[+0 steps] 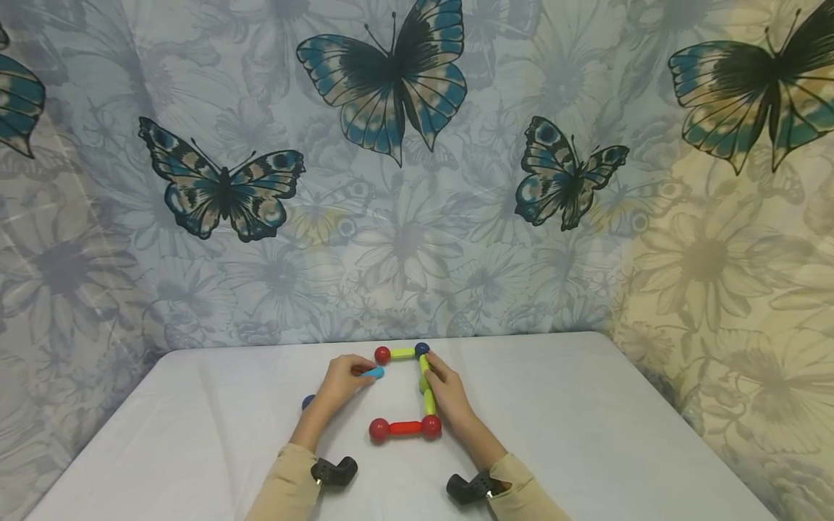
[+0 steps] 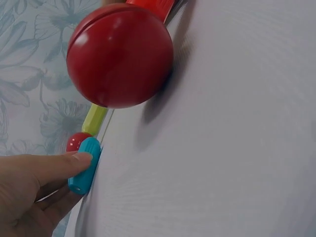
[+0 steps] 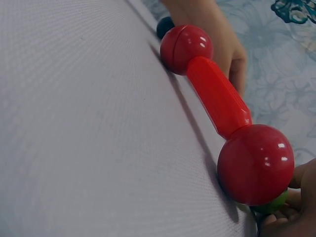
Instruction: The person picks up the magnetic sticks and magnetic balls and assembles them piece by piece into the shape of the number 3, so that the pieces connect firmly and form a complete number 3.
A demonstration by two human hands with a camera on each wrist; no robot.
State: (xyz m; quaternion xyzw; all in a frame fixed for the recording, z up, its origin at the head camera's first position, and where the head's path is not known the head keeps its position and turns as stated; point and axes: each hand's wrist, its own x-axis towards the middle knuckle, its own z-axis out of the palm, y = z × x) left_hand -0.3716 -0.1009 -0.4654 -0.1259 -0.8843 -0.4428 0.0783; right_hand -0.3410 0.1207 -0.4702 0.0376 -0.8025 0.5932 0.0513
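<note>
My left hand (image 1: 345, 380) pinches a light blue rod (image 2: 85, 166) between thumb and fingers, a little above or on the tabletop; which one I cannot tell. On the right, my right hand (image 1: 452, 394) holds the joined pieces at the upper yellow-green rod (image 1: 424, 362), by the green ball (image 1: 423, 385). That chain runs from a red ball (image 1: 382, 354) through another yellow-green rod (image 1: 402, 353) to a dark blue ball (image 1: 422, 349). It continues down to a red corner ball (image 1: 431, 427), then along a red rod (image 1: 405, 428) to another red ball (image 1: 379, 430).
Another dark blue ball (image 1: 308, 401) lies apart, partly hidden behind the left wrist. A white cloth covers the table (image 1: 573, 434). Behind its far edge hangs a butterfly-print curtain (image 1: 404, 239). Black cameras are strapped to both wrists.
</note>
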